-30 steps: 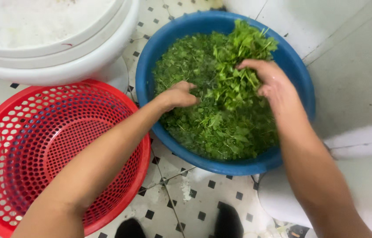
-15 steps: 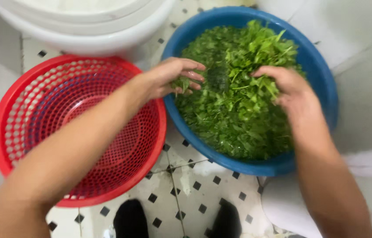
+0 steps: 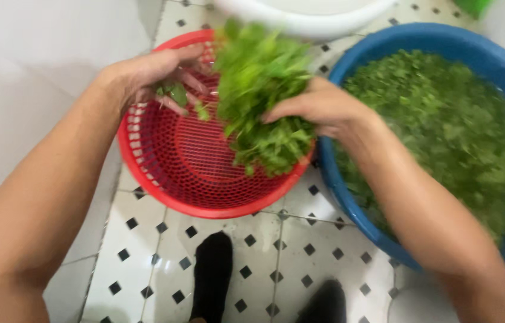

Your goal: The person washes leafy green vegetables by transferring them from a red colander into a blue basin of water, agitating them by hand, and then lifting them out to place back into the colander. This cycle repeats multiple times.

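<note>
red basket: lower mesh bare, room to pass | upper part blocked by bunch of greens | blue basin: rim just beside basket, filled with leaves | white basin: close above both | tiled floor: bare left of the black shoes

The floor is laid with white tiles set off by small black diamonds at the corners. On it stands a red perforated colander basket, and just beside that, at its right, a blue plastic basin full of leafy greens (whether the two rims touch cannot be told). A white basin sits beyond them at the top edge. Two dark shoes rest on the tiles nearest the camera.
</note>
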